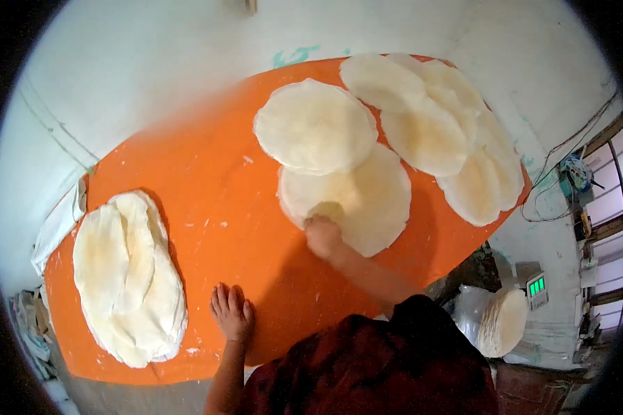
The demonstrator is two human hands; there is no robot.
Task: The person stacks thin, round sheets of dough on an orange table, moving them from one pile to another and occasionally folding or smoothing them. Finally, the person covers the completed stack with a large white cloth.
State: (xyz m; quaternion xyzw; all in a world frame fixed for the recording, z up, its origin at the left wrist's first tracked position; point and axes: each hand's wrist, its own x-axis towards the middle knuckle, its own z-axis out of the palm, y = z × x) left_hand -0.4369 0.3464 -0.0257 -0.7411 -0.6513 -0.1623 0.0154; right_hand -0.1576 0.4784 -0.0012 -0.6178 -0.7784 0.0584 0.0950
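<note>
Right hand (323,236) is pressing on the near edge of a flatbread (356,197) on the orange counter (235,228); fingers are curled onto the round's rim, though whether they are pinching it or only pushing I cannot tell. Left hand (231,311) is lying flat and open on the counter, nearer the person than this flatbread, bracing, holding nothing.

Judged step: laying out or shifting single rounds. The next move probably calls for a gentle lift at the rim, since the sheet looks thin and tearable.

A second round (315,124) is overlapping the flatbread's far edge and could drag along. Further rounds (439,124) are lying overlapped beyond it to the right. A loose stack (128,277) is sitting well to its left. A scale (536,288) and a bagged pile (498,321) are standing off the counter, to the right.
</note>
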